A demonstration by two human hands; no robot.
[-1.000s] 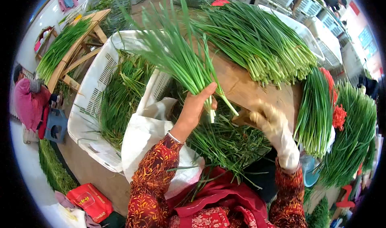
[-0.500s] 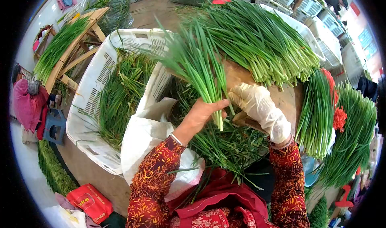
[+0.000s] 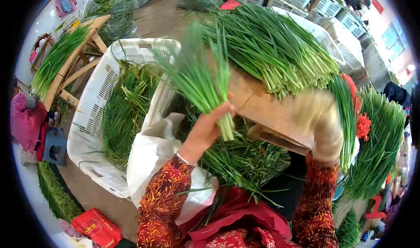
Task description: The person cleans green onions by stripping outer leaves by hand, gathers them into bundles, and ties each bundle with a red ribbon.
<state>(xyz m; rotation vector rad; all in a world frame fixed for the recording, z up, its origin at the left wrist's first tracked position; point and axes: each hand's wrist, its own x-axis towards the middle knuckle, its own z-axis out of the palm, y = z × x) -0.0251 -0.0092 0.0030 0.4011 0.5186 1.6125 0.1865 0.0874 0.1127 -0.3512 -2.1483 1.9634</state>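
Observation:
My left hand point(image 3: 209, 123) is closed round the pale stem ends of a bunch of garlic chives point(image 3: 205, 84), whose leaf tips fan up and left in a blur. My right hand point(image 3: 323, 123), in a whitish glove and smeared by motion, is over the right end of the wooden board point(image 3: 258, 101); its fingers cannot be made out. Close above it lies a large pile of garlic chives point(image 3: 275, 51) with cut ends toward me. Loose leaves point(image 3: 245, 160) lie below my left hand, in front of my lap.
A white plastic crate point(image 3: 94, 112) with leaves stands at left, beside a white sack point(image 3: 153, 151). Tied chives point(image 3: 376, 138) with red ties point(image 3: 363, 126) stand at right. A wooden bench point(image 3: 72, 60) holds more chives. A person point(image 3: 354, 1) bends at the far right.
My right hand has moved right, away from the bunch. My left hand, still round the chives, has shifted slightly left, and the leaves are swinging. The whole view has shifted a little.

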